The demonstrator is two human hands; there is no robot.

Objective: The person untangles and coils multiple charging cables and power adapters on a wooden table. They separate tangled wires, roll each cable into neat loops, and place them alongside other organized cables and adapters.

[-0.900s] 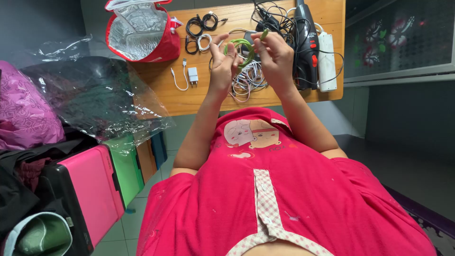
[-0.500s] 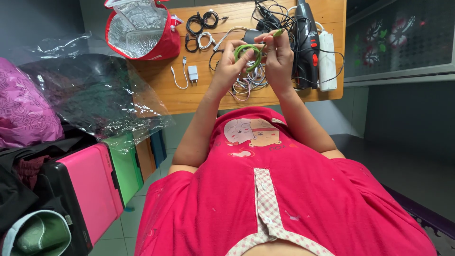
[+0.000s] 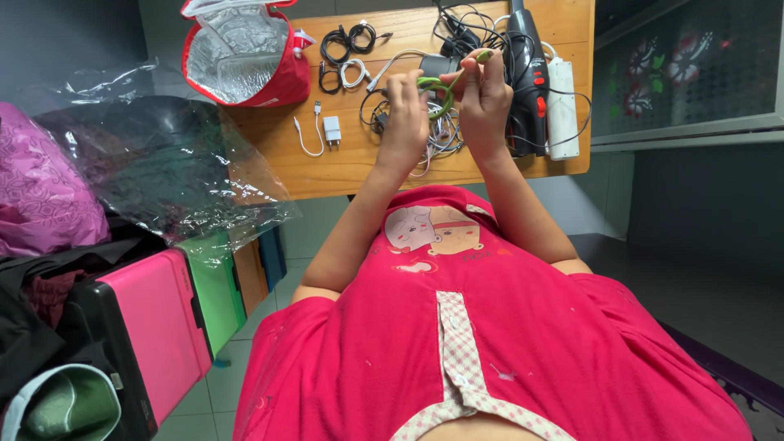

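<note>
Both my hands are raised over a wooden table (image 3: 351, 159) and hold a green cable (image 3: 438, 86) coiled into a small loop. My left hand (image 3: 406, 110) pinches the loop from the left side. My right hand (image 3: 486, 94) grips the loop's right side, and the cable's green end sticks up past its fingers. Under my hands lies a tangle of white and grey cables (image 3: 433, 135).
A red insulated lunch bag (image 3: 245, 57) stands open at the table's left. Black coiled cables (image 3: 347, 41), a white charger with cable (image 3: 327, 131), a black and red handheld tool (image 3: 527, 73) and a white power strip (image 3: 562, 106) lie on the table. Clear plastic wrap (image 3: 155, 171), pink case (image 3: 155, 327) at left.
My hands moved closer together and the green cable is now wound into a tighter loop between them. The table's other things stay put.
</note>
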